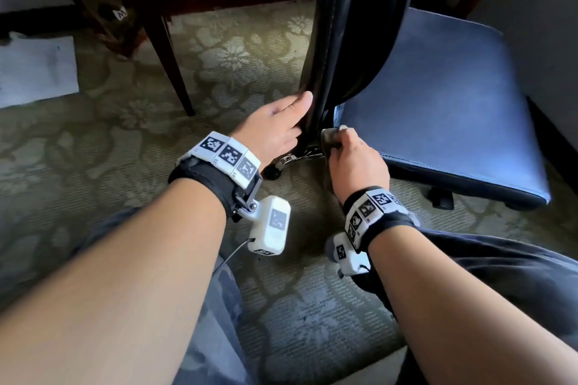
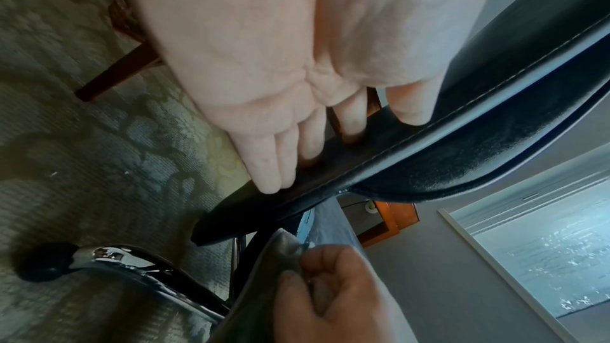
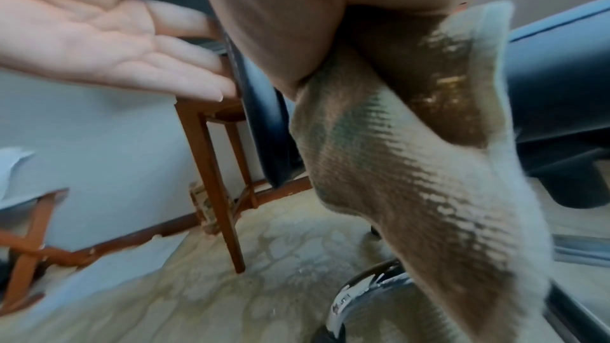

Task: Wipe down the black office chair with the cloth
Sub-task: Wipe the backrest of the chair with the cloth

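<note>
One chair backrest (image 1: 350, 25), left hand (image 1: 275, 128) fingers straight against it, right hand (image 1: 356, 162) gripping one cloth (image 3: 412, 155)

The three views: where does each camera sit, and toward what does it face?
Head: looks down from above at the backrest and blue seat; both forearms, left hand and right hand show.
Left wrist: looks along the palm; straight fingers touch the backrest edge.
Right wrist: looks along the fist gripping the cloth.
Shared: both wrist views show the opposite hand too, the chrome base and the carpet.
</note>
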A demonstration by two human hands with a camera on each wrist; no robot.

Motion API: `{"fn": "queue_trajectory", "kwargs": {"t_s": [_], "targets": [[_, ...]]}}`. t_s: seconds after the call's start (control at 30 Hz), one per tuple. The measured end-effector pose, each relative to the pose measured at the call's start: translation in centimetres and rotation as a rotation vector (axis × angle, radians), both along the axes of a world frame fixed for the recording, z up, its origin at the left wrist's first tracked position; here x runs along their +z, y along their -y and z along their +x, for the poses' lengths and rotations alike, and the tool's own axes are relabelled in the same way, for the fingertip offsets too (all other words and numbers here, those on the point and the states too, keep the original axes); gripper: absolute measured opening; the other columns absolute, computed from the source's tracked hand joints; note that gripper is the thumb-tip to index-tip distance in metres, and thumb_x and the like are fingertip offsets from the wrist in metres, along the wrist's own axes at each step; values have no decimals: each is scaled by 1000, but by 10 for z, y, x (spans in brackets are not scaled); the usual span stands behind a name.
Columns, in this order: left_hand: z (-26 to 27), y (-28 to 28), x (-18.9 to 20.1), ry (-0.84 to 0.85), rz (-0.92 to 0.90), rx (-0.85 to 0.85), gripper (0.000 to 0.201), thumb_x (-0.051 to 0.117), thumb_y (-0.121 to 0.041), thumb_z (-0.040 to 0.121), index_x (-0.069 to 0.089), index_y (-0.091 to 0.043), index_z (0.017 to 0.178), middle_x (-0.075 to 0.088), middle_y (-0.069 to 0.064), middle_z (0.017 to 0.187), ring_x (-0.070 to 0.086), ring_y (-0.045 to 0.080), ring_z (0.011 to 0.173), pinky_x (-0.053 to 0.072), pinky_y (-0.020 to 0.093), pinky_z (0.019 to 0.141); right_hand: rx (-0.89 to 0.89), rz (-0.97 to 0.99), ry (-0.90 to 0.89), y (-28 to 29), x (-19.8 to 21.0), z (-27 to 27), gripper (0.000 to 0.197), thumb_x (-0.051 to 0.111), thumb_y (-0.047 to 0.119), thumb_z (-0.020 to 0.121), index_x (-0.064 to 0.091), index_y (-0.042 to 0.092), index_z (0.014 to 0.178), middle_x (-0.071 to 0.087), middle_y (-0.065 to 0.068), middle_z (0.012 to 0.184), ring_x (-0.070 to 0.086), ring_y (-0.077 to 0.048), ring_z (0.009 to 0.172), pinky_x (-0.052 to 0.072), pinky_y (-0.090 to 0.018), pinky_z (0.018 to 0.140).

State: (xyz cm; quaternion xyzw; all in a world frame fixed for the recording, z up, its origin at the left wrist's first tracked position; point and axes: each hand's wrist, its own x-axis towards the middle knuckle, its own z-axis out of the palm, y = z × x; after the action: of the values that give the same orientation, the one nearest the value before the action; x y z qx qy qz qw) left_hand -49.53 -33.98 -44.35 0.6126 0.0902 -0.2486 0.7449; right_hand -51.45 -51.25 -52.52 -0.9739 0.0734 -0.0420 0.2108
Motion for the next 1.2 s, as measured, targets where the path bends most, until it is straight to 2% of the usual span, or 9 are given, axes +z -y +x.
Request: {"fn": "queue_trajectory", "kwargs": {"t_s": [0.13, 0.27, 0.33, 0.4, 0.47, 0.63, 0.83, 1.03, 1.2], "targets": [[0, 3, -2, -12, 12, 71, 13, 56, -26, 109, 64, -34, 101, 49, -7, 85, 50, 8, 78, 45, 19, 76, 105, -151, -57, 0, -17, 0, 36, 47, 19, 100, 37, 32, 131, 60, 7, 138, 53, -31, 94, 45, -39, 69], [3, 4, -16, 55, 80, 26, 41, 43, -1, 110, 54, -25, 142, 60, -12, 96, 59, -4, 87, 49, 10, 85, 235, -322, -122, 6, -10, 0, 36, 43, 12, 102, 37, 28, 135, 22, 20, 165, 53, -32, 106, 45, -40, 68], [4, 3, -21, 77, 88, -9, 58, 38, 10, 107, 39, -16, 159, 65, -11, 117, 63, -12, 90, 50, 8, 85, 273, -361, -176, 3, -8, 0, 42, 38, 9, 102, 35, 25, 141, 11, 17, 168, 50, -34, 110, 48, -43, 71], [6, 2, -26, 90, 85, -34, 66, 33, 18, 104, 37, -15, 161, 63, -7, 135, 62, -13, 95, 51, 6, 82, 320, -413, -215, -1, -11, -2, 51, 34, 7, 102, 30, 23, 150, 6, 14, 170, 48, -36, 113, 50, -43, 76], [8, 1, -30, 87, 120, -46, 71, 31, 24, 100, 36, -14, 160, 62, -10, 127, 63, -10, 99, 51, 6, 83, 350, -446, -254, -5, -18, -4, 57, 31, 7, 103, 25, 25, 157, 5, 15, 171, 47, -37, 116, 52, -43, 85], [12, -6, -38, 61, 171, -97, 95, 22, 37, 84, 25, -13, 165, 37, 12, 166, 36, 24, 154, 36, 28, 116, 322, -376, -318, -14, -28, -6, 63, 32, 5, 103, 19, 28, 160, 3, 18, 170, 45, -34, 118, 45, -39, 76], [14, -5, -31, 87, 135, -131, 99, 20, 37, 82, 29, -17, 164, 42, 10, 164, 40, 20, 151, 52, 8, 82, 242, -326, -223, -10, -13, -5, 59, 35, 10, 104, 23, 30, 158, 2, 21, 169, 47, -33, 118, 47, -40, 77], [17, -6, -41, 100, 191, -195, 102, 24, 35, 80, 20, -18, 167, 29, 12, 170, 28, 26, 158, 30, 36, 126, 336, -435, -308, -11, -27, 0, 64, 33, 5, 101, 23, 27, 160, 8, 16, 170, 47, -35, 118, 49, -39, 80], [15, -6, -36, 117, 215, -254, 104, 25, 35, 80, 13, -19, 168, 19, 9, 173, 17, 26, 160, 24, 31, 126, 317, -346, -335, -13, -24, 1, 62, 36, 6, 101, 27, 31, 158, 9, 21, 169, 49, -33, 117, 51, -41, 83]]}}
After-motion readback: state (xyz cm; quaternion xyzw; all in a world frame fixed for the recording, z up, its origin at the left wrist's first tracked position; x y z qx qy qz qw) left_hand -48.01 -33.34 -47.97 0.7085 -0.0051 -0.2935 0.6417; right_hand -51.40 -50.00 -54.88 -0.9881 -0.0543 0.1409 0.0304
